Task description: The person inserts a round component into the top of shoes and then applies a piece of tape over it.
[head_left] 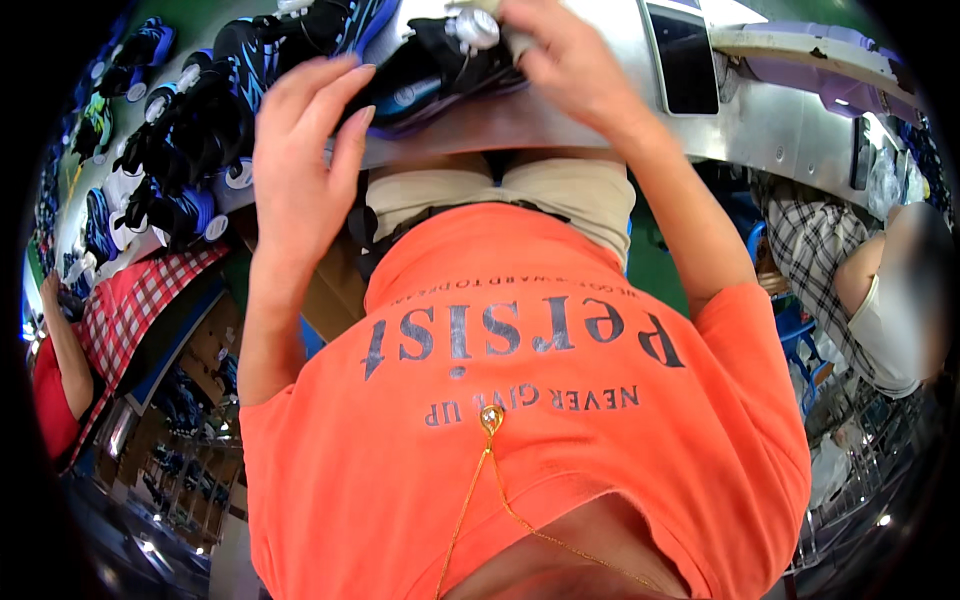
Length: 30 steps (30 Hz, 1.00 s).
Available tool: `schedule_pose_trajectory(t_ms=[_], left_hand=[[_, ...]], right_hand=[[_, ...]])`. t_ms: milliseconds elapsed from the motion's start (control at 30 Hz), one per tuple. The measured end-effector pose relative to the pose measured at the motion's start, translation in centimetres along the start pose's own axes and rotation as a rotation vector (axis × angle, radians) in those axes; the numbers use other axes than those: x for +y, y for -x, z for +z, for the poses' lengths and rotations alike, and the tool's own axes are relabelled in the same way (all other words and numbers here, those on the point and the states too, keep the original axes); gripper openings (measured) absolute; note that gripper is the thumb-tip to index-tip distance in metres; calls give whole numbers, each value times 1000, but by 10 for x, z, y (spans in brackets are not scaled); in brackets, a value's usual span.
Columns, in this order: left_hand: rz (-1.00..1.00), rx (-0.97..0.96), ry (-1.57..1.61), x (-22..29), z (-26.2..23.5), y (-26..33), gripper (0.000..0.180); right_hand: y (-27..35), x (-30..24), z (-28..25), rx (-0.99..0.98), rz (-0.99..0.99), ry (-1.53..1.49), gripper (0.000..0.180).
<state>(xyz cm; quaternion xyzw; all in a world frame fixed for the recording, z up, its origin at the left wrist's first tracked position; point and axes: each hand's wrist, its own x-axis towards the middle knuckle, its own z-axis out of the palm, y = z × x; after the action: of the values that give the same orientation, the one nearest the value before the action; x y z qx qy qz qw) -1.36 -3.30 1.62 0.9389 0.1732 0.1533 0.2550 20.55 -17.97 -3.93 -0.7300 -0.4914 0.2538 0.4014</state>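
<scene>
Evidently to be judged first: a dark shoe (440, 85) between both hands, close to the front edge of the metal tabletop (622, 35). Lies with its long axis sideways, roughly along that edge, the right end tilted slightly away from it. To the right of the left hand (305, 150), to the left of the right hand (570, 60). Seems nearer to the right hand, poised at the shoe's right end, so probably best steadied from the left end.

On the left, fingers loosely curved, thumb well apart from them, nothing visible in the grasp; cannot tell whether thumb or fingertips touch the shoe. On the right, half closed, thumb and fingers bent about a pale piece (514, 42), too blurred to name; cannot tell how firmly held.

As for materials: soft, matt black upper, opening turned upward; smooth blue insole (408, 97) inside; bluish-purple sole (420, 122) along the side facing the front edge. Near the right hand, a shiny, rounded, whitish-silver fitting (478, 29). Toward the left end of the tabletop, heaped black shoes (240, 85) with bright blue streaks, textile-looking and softly shaped. Toward the right, a flat, glossy phone (688, 65) with pale border and dark screen, then a violet plastic bin (790, 75) with curved sides.
</scene>
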Motion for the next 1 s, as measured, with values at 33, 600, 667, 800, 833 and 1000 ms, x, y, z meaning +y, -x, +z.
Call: schedule_pose_trajectory(t_ms=[33, 600, 667, 800, 833, 1000], left_hand=[[-64, 10, 87, 2, 5, 1, 33], [-317, 35, 339, -5, 55, -29, 16], [-411, -9, 390, -15, 55, -43, 14], [-474, 3, 483, -19, 61, -47, 14], [-480, 31, 471, -20, 64, -42, 13], [-662, 27, 716, -14, 62, -38, 11]], right_hand=[[1, -5, -1, 20, -246, 332, 39], [-22, -35, -18, -255, -195, 92, 42], [-13, -41, -16, -170, -418, 264, 38], [-21, -56, -16, -346, -189, 398, 36], [-25, -56, -15, -332, -43, 259, 36], [-18, -45, -1, -205, -228, 251, 37]])
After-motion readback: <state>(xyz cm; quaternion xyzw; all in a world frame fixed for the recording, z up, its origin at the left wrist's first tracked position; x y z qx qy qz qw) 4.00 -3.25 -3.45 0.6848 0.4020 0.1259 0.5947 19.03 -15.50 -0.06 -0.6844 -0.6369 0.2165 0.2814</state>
